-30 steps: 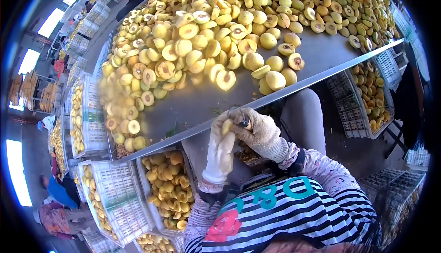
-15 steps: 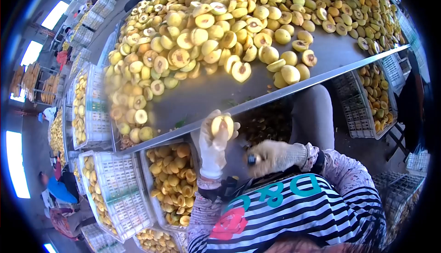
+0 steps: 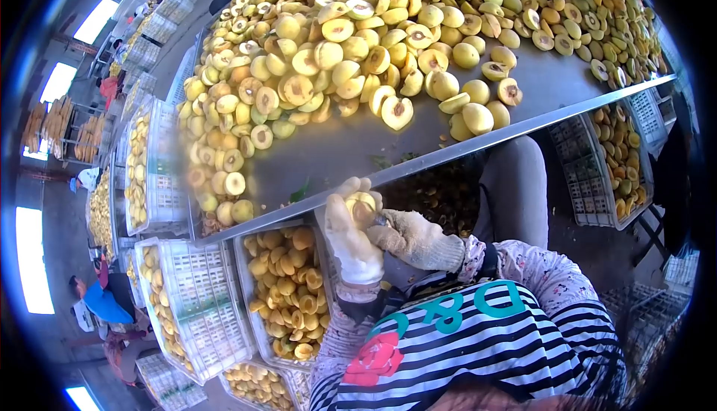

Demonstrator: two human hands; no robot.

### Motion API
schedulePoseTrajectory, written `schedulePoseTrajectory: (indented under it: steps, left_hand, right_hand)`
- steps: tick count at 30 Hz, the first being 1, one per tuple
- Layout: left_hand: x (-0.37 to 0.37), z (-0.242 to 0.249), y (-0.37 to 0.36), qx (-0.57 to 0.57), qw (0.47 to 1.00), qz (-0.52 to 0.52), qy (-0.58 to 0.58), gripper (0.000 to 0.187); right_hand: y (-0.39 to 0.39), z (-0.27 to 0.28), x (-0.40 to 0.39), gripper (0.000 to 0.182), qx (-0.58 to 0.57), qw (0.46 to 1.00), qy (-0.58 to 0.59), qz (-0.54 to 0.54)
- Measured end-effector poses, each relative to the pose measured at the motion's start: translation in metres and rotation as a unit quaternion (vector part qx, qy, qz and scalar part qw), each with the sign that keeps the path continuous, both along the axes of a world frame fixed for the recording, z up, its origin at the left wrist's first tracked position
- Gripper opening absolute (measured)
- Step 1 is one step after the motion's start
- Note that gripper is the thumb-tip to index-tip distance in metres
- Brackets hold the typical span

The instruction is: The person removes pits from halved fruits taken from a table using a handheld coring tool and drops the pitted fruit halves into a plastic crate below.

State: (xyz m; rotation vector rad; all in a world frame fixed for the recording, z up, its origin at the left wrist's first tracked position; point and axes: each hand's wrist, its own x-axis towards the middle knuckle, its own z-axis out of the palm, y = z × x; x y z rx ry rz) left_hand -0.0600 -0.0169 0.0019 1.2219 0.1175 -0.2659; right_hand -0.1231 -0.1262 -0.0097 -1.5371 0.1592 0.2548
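My left hand (image 3: 349, 235), in a white glove, is closed around a yellow peach half (image 3: 361, 208), its cut face turned up. Against that fruit presses my right hand (image 3: 422, 239), in a fuzzy cream glove. It grips a small metal pitting tool (image 3: 382, 221), mostly hidden by the fingers, whose tip meets the peach half. Both hands are just off the near edge of a metal table (image 3: 314, 159). On the table lies a large heap of halved peaches (image 3: 328, 60), several with brown pits showing.
A crate of pitted halves (image 3: 291, 291) stands below my left forearm. Beside it are white crates (image 3: 196, 299) of fruit, and another crate (image 3: 590, 164) is at the right. The table's metal rim (image 3: 448, 150) runs before my knee (image 3: 519, 187). Other people (image 3: 104, 303) sit at the left.
My right hand has moved left and up, bringing the tool to the peach half in my left hand. My left hand still holds the fruit. The view has shifted slightly.
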Motion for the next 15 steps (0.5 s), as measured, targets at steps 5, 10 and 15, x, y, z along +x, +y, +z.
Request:
schedulePoseTrajectory:
  steps: [5, 10, 15]
  left_hand:
    - [0.003, -0.012, -0.001, -0.147, 0.989, -0.030, -0.001, 0.034]
    - [-0.001, -0.006, -0.002, -0.164, 0.983, -0.070, -0.041, 0.025]
    - [-0.005, 0.001, -0.008, -0.118, 0.981, -0.065, -0.140, 0.022]
  right_hand:
    - [-0.007, -0.010, -0.001, 0.045, 0.030, 1.000, -0.005, 0.000]
    - [-0.010, -0.016, -0.004, 0.048, -0.003, 0.998, -0.064, -0.008]
    - [-0.014, -0.028, -0.001, 0.052, 0.061, 0.992, -0.109, 0.025]
